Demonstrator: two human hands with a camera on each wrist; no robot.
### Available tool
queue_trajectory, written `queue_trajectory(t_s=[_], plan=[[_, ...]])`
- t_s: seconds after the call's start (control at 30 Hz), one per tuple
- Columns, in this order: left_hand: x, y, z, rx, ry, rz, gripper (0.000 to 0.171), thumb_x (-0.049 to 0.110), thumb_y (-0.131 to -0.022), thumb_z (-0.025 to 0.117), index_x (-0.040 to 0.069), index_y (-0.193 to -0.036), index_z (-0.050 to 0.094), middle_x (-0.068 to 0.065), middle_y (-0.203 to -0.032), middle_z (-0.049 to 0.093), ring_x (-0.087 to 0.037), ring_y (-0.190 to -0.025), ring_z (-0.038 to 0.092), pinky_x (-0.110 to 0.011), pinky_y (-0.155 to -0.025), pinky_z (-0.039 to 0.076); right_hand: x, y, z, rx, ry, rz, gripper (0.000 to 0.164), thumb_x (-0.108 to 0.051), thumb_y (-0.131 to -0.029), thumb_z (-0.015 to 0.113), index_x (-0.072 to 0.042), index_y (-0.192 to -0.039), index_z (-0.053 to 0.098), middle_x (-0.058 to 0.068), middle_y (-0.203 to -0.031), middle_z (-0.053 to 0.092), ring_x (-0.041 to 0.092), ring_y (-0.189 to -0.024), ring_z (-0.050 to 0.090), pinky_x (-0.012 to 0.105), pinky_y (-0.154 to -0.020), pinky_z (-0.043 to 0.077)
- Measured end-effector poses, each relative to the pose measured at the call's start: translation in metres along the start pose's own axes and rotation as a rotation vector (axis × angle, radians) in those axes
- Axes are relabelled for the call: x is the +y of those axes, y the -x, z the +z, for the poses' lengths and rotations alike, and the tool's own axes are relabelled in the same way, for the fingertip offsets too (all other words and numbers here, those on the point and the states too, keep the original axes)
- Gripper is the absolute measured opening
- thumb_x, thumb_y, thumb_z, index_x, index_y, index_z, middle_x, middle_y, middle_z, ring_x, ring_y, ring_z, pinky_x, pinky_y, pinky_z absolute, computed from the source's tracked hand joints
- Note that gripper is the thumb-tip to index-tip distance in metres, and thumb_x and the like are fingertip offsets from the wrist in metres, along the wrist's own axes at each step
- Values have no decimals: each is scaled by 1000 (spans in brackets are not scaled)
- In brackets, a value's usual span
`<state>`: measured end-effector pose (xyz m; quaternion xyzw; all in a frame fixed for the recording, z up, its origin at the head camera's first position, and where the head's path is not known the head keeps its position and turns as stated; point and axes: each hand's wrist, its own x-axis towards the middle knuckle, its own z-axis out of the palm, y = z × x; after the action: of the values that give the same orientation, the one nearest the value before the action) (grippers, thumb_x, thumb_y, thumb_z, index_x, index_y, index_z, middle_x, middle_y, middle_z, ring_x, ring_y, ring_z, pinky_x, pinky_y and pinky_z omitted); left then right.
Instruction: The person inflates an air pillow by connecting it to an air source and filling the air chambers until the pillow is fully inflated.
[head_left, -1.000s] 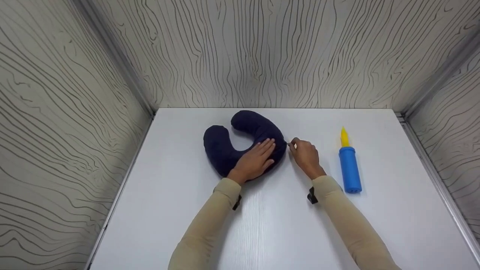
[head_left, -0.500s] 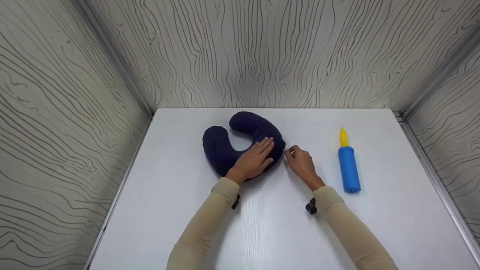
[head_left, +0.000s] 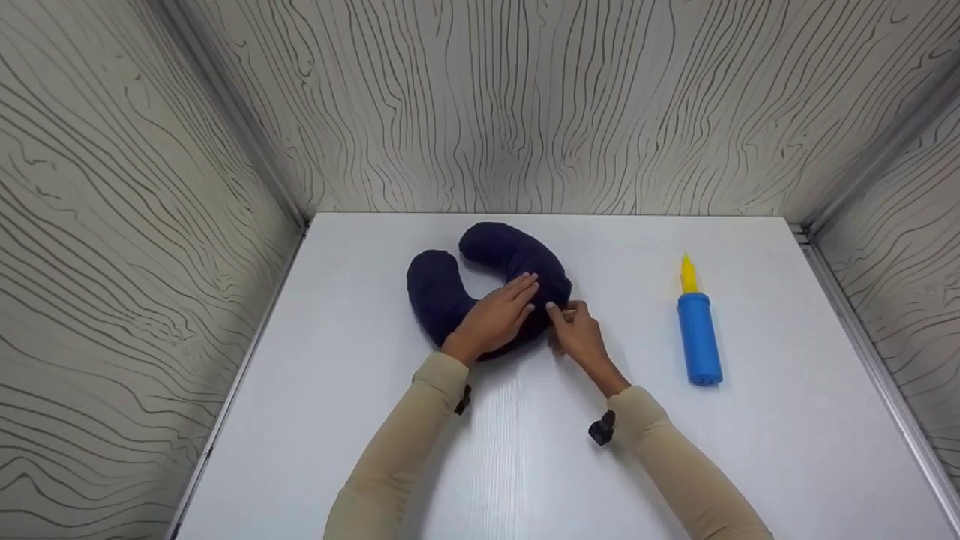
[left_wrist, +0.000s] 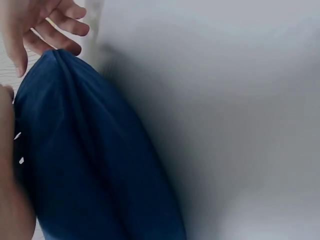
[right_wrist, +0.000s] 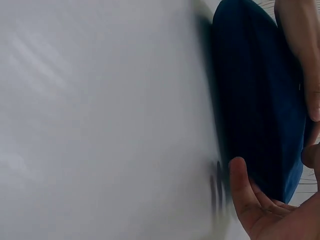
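A dark blue U-shaped neck pillow (head_left: 435,292) lies on the white table, its opening facing the upper left. My left hand (head_left: 491,319) rests on top of its curved part with fingers extended. At the pillow's near right edge is my right hand (head_left: 579,335), its thumb on the upper side and its fingers around the outer side. In the left wrist view, the right hand (left_wrist: 47,27) straddles the end of the pillow (left_wrist: 100,150). A seam (left_wrist: 75,110) runs along the pillow's side. From the right wrist, the fingers (right_wrist: 242,185) reach along the pillow's lower side.
A blue hand pump (head_left: 699,337) with a yellow nozzle lies on the table (head_left: 787,420) to the right of the hands. Wood-grain patterned panels (head_left: 517,105) enclose the table at the back and both sides.
My right hand has moved from pinching at the pillow's right edge down and left to its near right edge, with the thumb over it. The left hand has shifted slightly left.
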<state>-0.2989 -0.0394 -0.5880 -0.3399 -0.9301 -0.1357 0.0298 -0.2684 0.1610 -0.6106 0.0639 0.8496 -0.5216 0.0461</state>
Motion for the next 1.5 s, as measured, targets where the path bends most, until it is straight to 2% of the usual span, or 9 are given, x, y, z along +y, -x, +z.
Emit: queue_trajectory(t_s=[0.13, 0.23, 0.33, 0.43, 0.53, 0.73, 0.93, 1.13, 1.5], plan=[[-2, 3, -1, 42, 27, 25, 49, 22, -117, 39, 3, -162, 42, -10, -172, 38, -24, -161, 35, -34, -131, 32, -5, 2, 9, 9, -99, 45, 73, -52, -107, 57, 3, -151, 40, 23, -111, 74, 25, -71, 76, 30, -60, 61], [-2, 4, -1, 53, 45, 33, 47, 15, -116, 41, 2, -161, 42, -12, -171, 39, -25, -160, 36, -33, -131, 33, -8, 3, 15, 4, -126, 83, 81, -56, -105, 57, 4, -154, 33, 29, -119, 69, 32, -72, 78, 35, -64, 64], [-2, 5, -2, 57, 71, 26, 47, 11, -115, 41, 1, -160, 43, -13, -170, 40, -26, -160, 37, -33, -130, 33, -12, 2, 20, 4, -99, 105, 92, -62, -103, 58, 5, -157, 26, 37, -138, 59, 41, -98, 77, 43, -86, 65], [-1, 5, -3, 62, 103, 19, 46, 9, -114, 41, 0, -159, 44, -14, -169, 40, -27, -160, 37, -34, -131, 32, -15, 1, 24, 13, -78, 120, 100, -65, -100, 60, 5, -159, 19, 39, -153, 47, 46, -130, 63, 50, -109, 54], [-1, 6, -3, 71, 117, 22, 45, 8, -114, 42, -2, -158, 45, -16, -168, 41, -29, -159, 37, -36, -131, 32, -18, 1, 27, 7, -113, 132, 104, -65, -98, 62, 4, -161, 15, 38, -159, 41, 45, -143, 51, 54, -119, 45], [0, 6, -4, 84, 145, 10, 45, 9, -114, 42, -2, -158, 45, -17, -168, 41, -30, -159, 38, -37, -131, 32, -22, -1, 29, -1, -194, 136, 100, -56, -99, 65, 1, -162, 12, 35, -158, 42, 40, -138, 55, 50, -113, 50], [2, 6, -7, 96, 168, 1, 45, 13, -115, 41, -1, -157, 47, -16, -167, 44, -29, -158, 40, -36, -131, 34, -22, -3, 26, 28, -215, 101, 87, -40, -101, 65, -1, -161, 15, 32, -165, 36, 40, -151, 43, 53, -123, 40], [3, 3, -12, 116, 139, 0, 44, 13, -115, 42, 2, -157, 48, -12, -167, 44, -25, -157, 41, -34, -129, 37, -23, -7, 17, 32, -201, 62, 81, -35, -103, 62, -7, -164, 17, 30, -168, 33, 41, -153, 40, 54, -125, 37], [2, -6, -21, 346, 62, 49, 38, 11, -111, 51, 2, -147, 61, -12, -150, 61, -25, -142, 57, -35, -122, 47, -34, -20, -15, 37, -102, -45, 76, -36, -104, 59, -14, -167, 24, 20, -172, 33, 39, -157, 36, 55, -128, 34]])
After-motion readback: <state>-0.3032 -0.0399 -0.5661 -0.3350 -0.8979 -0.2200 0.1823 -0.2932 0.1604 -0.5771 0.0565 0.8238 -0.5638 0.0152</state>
